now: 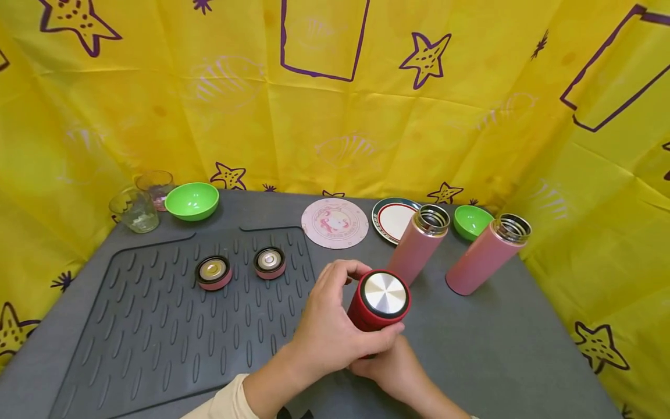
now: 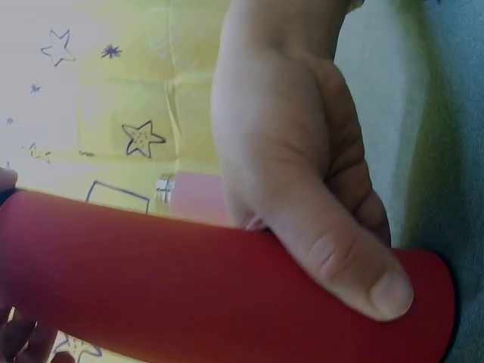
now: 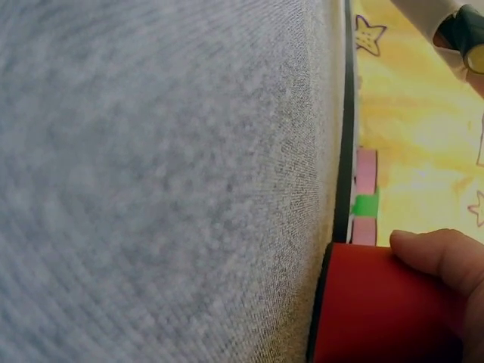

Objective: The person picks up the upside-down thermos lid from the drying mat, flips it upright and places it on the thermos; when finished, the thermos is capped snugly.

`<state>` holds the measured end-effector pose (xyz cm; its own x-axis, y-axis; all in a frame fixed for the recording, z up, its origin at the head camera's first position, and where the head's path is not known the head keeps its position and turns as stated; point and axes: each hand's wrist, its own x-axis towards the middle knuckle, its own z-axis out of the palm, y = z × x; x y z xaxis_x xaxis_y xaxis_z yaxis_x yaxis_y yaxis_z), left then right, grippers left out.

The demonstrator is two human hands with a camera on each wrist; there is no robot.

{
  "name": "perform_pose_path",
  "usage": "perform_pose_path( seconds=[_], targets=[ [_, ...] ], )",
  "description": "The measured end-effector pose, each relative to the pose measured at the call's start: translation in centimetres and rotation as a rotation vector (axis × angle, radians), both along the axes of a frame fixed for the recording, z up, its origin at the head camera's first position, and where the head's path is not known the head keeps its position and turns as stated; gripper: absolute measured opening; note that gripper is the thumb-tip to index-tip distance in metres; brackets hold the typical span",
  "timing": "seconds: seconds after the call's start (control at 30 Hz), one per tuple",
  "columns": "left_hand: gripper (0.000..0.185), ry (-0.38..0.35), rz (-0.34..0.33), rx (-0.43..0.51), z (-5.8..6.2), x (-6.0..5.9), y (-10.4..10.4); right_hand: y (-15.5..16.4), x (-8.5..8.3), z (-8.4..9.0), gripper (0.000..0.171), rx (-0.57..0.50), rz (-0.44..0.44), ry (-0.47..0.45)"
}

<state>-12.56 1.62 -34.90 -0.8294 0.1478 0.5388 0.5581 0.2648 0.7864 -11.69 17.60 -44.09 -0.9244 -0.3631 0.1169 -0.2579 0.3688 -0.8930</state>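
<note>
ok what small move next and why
Probably twist the cap loose on the red bottle: the left hand grips near its top, the right hand lower down, and both pink bottles stand open, pink lids on the mat.

You are at a grey table with yellow cloth hanging behind and on both sides, so the place seems to be a small booth, arranged like a kitchen corner. The kitchen character you can see from the bowls, glasses, plate and ridged mat. Which room stands behind the cloth, I cannot tell.
</note>
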Motion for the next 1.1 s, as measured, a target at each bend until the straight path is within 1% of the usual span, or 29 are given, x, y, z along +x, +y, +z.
perform_pose_path(
  seconds=[0.07, 0.13, 0.2, 0.23, 0.3, 0.37, 0.43, 0.5, 0.53, 0.6, 0.7, 0.87, 1.0, 1.1],
  targets=[
    [0.066, 0.050, -0.034, -0.018, 0.0, -0.2, -0.3, 0.0, 0.1, 0.2, 0.036, 0.006, -0.014, -0.039],
    [0.067, 0.072, -0.073, -0.037, 0.1, -0.4, -0.6, 0.0, 0.2, 0.3, 0.033, 0.010, -0.030, -0.078],
    [0.067, 0.063, -0.103, -0.052, 0.1, -0.5, -0.8, 0.0, 0.3, 0.3, 0.033, 0.010, -0.042, -0.103],
    [0.068, 0.045, -0.114, -0.056, 0.1, -0.4, -0.8, 0.0, 0.3, 0.3, 0.033, 0.009, -0.045, -0.109],
    [0.070, 0.005, -0.127, -0.058, 0.2, -0.2, -0.7, 0.1, 0.4, 0.2, 0.034, 0.020, -0.040, -0.090],
    [0.075, -0.050, -0.121, -0.053, 0.1, 0.1, -0.5, 0.1, 0.3, 0.0, 0.033, 0.058, -0.029, -0.032],
    [0.080, -0.104, -0.086, -0.045, 0.2, 0.3, -0.2, 0.0, 0.2, -0.2, 0.035, 0.066, -0.018, 0.017],
    [0.081, -0.132, -0.044, -0.037, 0.2, 0.4, 0.1, 0.0, 0.1, -0.3, 0.040, 0.059, -0.011, 0.052],
    [0.081, -0.139, -0.025, -0.031, 0.2, 0.4, 0.2, 0.0, 0.1, -0.3, 0.041, 0.045, -0.008, 0.055],
    [0.077, -0.125, 0.002, -0.022, 0.2, 0.4, 0.3, 0.0, 0.0, -0.4, 0.046, -0.001, -0.003, 0.033],
    [0.070, -0.086, -0.012, 0.002, 0.2, 0.2, 0.2, 0.0, 0.0, -0.4, 0.046, -0.025, 0.003, 0.008],
    [0.067, -0.022, -0.081, 0.017, 0.0, -0.1, -0.6, -0.2, 0.1, -0.3, 0.044, -0.041, 0.000, -0.051],
    [0.067, 0.059, -0.142, -0.005, -0.1, -0.7, -1.1, -0.2, 0.2, -0.1, 0.040, -0.010, -0.029, -0.092],
    [0.066, 0.080, -0.188, -0.026, 0.0, -1.0, -1.3, -0.1, 0.3, 0.0, 0.037, 0.003, -0.038, -0.122]
  ],
)
